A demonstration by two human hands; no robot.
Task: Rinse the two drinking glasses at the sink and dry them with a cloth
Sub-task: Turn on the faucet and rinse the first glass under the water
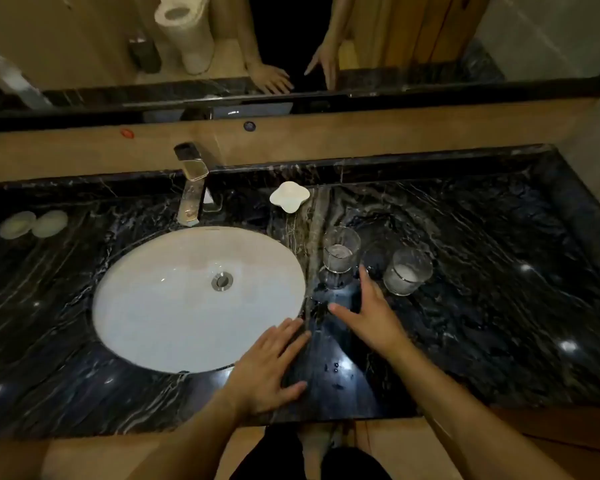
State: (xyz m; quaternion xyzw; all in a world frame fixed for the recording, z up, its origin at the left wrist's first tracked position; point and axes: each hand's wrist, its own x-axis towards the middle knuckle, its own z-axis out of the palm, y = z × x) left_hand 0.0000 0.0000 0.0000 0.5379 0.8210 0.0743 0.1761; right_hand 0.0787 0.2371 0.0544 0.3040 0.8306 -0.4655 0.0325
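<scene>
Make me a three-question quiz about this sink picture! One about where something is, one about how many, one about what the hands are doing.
1. Where do the glasses stand?
A. in the basin
B. on the counter right of the basin
C. by the soaps

2. How many glasses?
A. one
B. two
C. four

3. The right hand is
A. open, holding nothing
B. gripping a glass
C. on the tap

Answers: 1 B, the near glass and far glass stand on the counter beside the basin. 2 B, just those two. 3 A, the right hand is spread short of the glasses.
</scene>
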